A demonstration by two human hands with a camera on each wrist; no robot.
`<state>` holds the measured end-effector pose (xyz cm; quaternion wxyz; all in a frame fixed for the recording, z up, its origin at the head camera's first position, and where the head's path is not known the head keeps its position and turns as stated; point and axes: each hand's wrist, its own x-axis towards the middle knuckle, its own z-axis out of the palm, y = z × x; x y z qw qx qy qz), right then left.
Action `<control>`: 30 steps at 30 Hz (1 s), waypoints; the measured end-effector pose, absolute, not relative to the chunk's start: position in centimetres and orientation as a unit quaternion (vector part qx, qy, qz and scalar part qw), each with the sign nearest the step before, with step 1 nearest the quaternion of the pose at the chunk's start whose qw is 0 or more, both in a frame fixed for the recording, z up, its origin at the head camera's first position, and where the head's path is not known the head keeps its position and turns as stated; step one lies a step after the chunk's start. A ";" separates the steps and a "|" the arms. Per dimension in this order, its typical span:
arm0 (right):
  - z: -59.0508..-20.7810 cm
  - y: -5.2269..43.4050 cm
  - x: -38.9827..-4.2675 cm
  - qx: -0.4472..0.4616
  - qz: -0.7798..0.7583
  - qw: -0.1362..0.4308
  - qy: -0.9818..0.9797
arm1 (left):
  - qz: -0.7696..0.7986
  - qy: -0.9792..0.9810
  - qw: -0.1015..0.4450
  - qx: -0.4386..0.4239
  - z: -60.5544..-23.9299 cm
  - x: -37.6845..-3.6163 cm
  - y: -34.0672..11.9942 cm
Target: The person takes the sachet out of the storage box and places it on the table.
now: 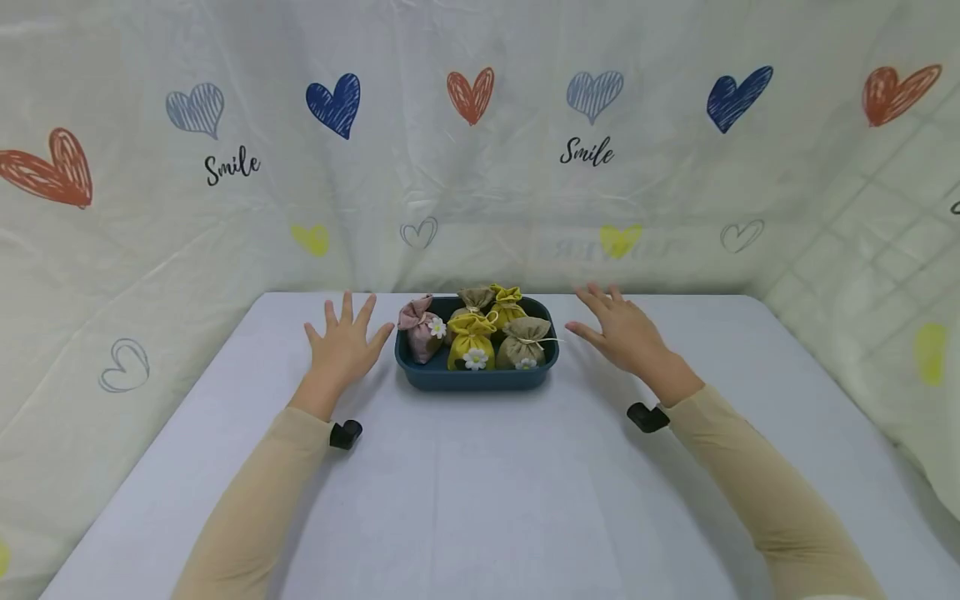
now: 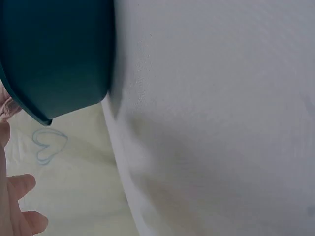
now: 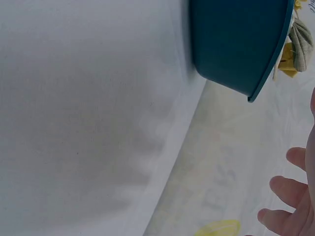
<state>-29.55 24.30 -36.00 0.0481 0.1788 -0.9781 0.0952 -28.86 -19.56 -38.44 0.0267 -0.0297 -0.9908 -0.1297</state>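
Near edge of table [image 1: 480, 500] bare. Midway back, left hand [image 1: 341, 346] and right hand [image 1: 626, 333] hovering at either end of tray [image 1: 476, 379], fingers spread wide, holding nothing, not touching it; likely flanking it to take both ends. In tray, toward far edge, centred: pouches [image 1: 474, 340] packed upright, probably to stay put. Behind, heart-print sheet [image 1: 480, 150].

dark teal tray [image 1: 477, 379] (holding small drawstring sachets [image 1: 474, 340]) sits mid-table.
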 end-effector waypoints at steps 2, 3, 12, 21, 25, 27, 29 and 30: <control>-36.0 24.2 -29.4 0.181 0.103 0.045 -0.977 | -0.132 -0.990 0.029 -0.032 -38.5 -28.8 -19.5; -36.0 24.1 -29.3 0.182 0.106 0.044 -0.977 | -0.133 -0.990 0.032 -0.034 -38.5 -28.8 -19.4; -35.9 23.5 -28.6 0.188 0.142 0.024 -0.972 | -0.132 -0.990 0.033 -0.048 -38.1 -28.4 -18.7; -35.9 23.1 -28.3 0.200 0.165 0.014 -0.966 | -0.122 -0.991 0.020 -0.058 -37.5 -27.5 -18.0; -36.1 23.0 -28.1 0.211 0.182 0.018 -0.960 | -0.121 -0.991 0.010 -0.064 -37.3 -27.1 -17.4; -36.2 22.9 -28.0 0.220 0.190 0.023 -0.957 | -0.117 -0.991 0.005 -0.065 -37.4 -27.0 -17.2; -36.3 22.8 -27.9 0.228 0.195 0.031 -0.953 | -0.113 -0.992 0.001 -0.063 -37.5 -26.9 -17.0; -36.3 22.8 -27.9 0.231 0.197 0.034 -0.952 | -0.112 -0.992 -0.002 -0.061 -37.5 -26.9 -16.9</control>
